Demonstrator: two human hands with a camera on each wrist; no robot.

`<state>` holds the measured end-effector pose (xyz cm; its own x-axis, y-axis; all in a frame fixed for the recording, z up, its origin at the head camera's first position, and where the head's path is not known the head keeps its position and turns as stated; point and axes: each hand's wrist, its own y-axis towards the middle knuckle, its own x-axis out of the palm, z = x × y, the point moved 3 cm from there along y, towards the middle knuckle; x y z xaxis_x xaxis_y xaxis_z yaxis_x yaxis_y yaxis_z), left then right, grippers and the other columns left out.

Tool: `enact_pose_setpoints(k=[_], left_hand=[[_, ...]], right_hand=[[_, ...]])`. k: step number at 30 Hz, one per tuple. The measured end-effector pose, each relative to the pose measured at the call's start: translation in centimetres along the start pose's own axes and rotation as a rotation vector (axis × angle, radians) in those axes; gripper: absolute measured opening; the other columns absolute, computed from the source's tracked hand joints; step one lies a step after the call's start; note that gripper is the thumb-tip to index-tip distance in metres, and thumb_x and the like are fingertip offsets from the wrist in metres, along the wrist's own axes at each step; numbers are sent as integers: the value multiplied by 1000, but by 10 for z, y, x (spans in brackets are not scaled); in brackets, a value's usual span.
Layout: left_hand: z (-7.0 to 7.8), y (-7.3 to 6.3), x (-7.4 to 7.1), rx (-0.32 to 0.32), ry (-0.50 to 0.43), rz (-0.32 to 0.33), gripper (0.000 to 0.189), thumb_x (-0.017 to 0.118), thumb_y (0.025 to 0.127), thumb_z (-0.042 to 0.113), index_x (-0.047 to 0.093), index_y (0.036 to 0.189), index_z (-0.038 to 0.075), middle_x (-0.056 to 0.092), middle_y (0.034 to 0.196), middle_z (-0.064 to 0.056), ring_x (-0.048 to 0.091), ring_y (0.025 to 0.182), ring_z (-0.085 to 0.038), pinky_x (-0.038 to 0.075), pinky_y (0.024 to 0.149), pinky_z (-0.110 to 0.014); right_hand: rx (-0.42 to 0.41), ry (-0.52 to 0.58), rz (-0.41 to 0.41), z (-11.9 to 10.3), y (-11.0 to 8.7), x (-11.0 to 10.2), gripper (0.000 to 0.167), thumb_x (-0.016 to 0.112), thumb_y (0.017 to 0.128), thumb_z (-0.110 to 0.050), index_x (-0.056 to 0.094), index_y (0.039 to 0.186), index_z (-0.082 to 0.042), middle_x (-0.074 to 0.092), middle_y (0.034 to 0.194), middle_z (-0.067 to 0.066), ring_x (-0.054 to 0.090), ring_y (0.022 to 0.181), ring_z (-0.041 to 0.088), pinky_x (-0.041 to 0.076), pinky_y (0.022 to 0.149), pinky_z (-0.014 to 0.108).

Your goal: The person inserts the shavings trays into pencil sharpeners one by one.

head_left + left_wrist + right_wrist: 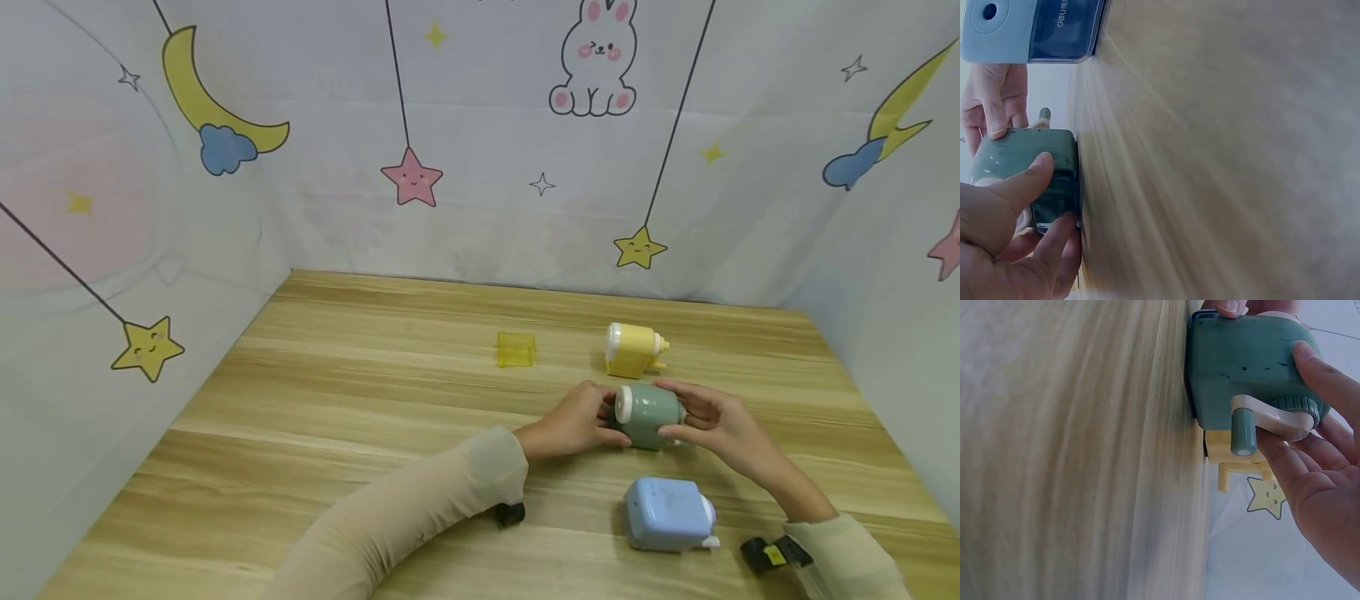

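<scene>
A green crank pencil sharpener (654, 417) stands on the table between both hands. My right hand (723, 425) grips its body from the crank side; in the right wrist view the thumb presses the top part and fingers pass under the cream crank arm (1272, 415). From the other side my left hand (573, 423) pinches it, thumb on the green casing and fingertips at the dark see-through shavings drawer (1057, 200). Whether the drawer is fully in cannot be told. Nearer to me is a blue pencil sharpener (670, 515).
Behind the hands stands a yellow pencil sharpener (632, 350). Left of it, a see-through yellow shavings drawer (516, 350) lies by itself on the wooden table (337, 392). Printed cloth walls (487, 225) border the table at the back and both sides.
</scene>
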<state>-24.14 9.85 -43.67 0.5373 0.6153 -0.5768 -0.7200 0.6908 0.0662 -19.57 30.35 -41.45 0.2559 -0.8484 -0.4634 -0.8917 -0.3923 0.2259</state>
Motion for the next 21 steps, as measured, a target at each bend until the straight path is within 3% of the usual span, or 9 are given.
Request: enact_pose_setpoints(k=[10, 21], left_hand=[[2, 1, -1, 17, 55, 30, 49, 87, 78, 16, 66, 119, -2, 70, 112, -10, 69, 89, -9, 53, 74, -10], [2, 2, 2, 15, 110, 41, 49, 88, 78, 22, 67, 117, 2, 69, 107, -5, 64, 86, -3, 49, 73, -8]], right_hand=[[9, 4, 8, 0, 0, 0, 61, 75, 86, 3, 48, 140, 11, 48, 138, 35, 56, 117, -1, 57, 84, 25], [7, 18, 6, -1, 0, 0, 61, 75, 86, 4, 47, 140, 12, 52, 139, 26, 57, 117, 0, 57, 85, 25]])
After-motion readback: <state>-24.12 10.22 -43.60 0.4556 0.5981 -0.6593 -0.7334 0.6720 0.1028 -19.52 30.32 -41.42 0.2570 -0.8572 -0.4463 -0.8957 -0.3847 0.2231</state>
